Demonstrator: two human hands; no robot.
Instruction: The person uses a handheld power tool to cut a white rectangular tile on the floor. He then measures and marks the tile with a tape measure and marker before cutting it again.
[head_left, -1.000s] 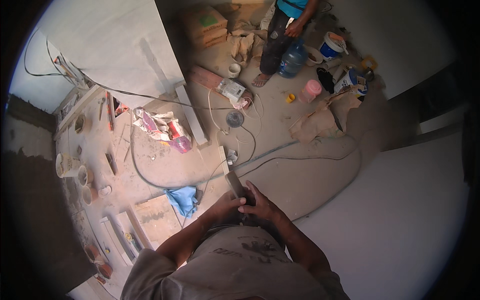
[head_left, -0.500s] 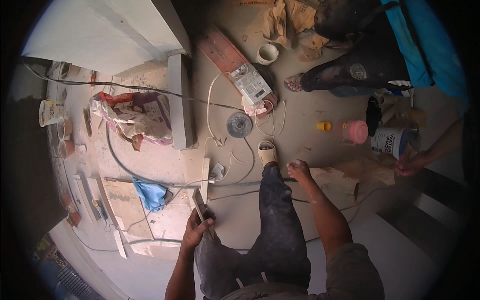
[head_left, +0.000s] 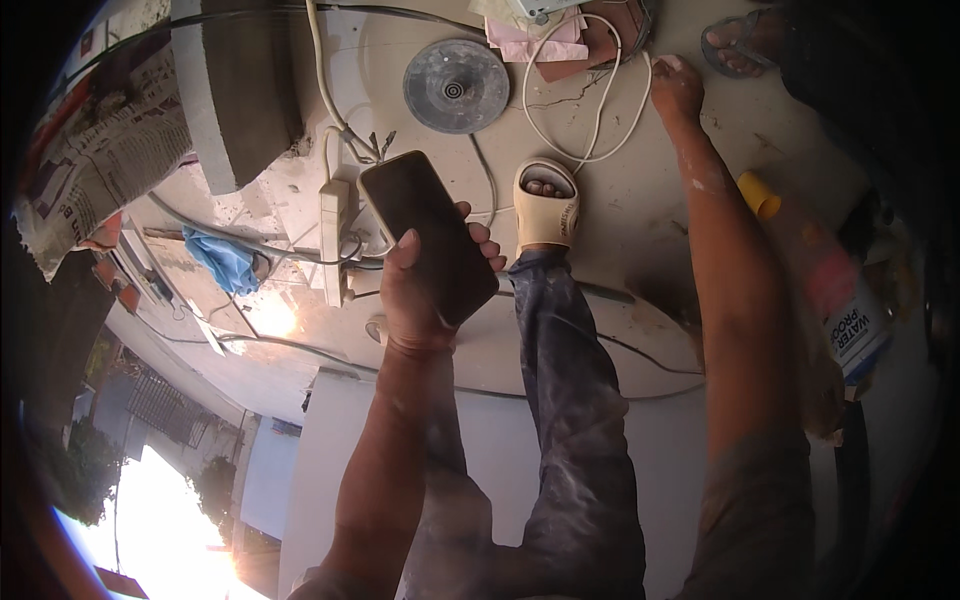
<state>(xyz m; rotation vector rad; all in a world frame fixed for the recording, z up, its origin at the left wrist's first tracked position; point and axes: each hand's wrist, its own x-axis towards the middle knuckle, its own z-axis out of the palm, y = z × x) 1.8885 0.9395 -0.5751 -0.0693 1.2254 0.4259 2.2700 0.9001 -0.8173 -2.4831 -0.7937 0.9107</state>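
Observation:
My left hand (head_left: 415,290) is closed round a dark smartphone (head_left: 430,235) with a pale edge, its black face toward me, held tilted over the floor. Stretched out far ahead, my right hand (head_left: 678,95) has its fingers curled close beside the end of a thin white cable (head_left: 590,130) lying in a loop. Whether those fingers grip the cable I cannot tell. Between the hands a round grey disc (head_left: 457,86) with a ringed centre lies on the floor. My foot stands in a beige slide sandal (head_left: 547,205) just below it.
A white power strip (head_left: 335,235) and cords run left of the phone. Farther left are a grey block (head_left: 235,90), a paper sack (head_left: 120,150) and a blue cloth (head_left: 222,262). At right are a yellow cup (head_left: 758,195), a white-and-blue bucket (head_left: 860,345) and another person's sandalled foot (head_left: 738,48).
My left hand has lifted the phone up and forward, turning its face toward me. My right hand has reached farther ahead toward the white cable. The whole view has shifted nearer the floor.

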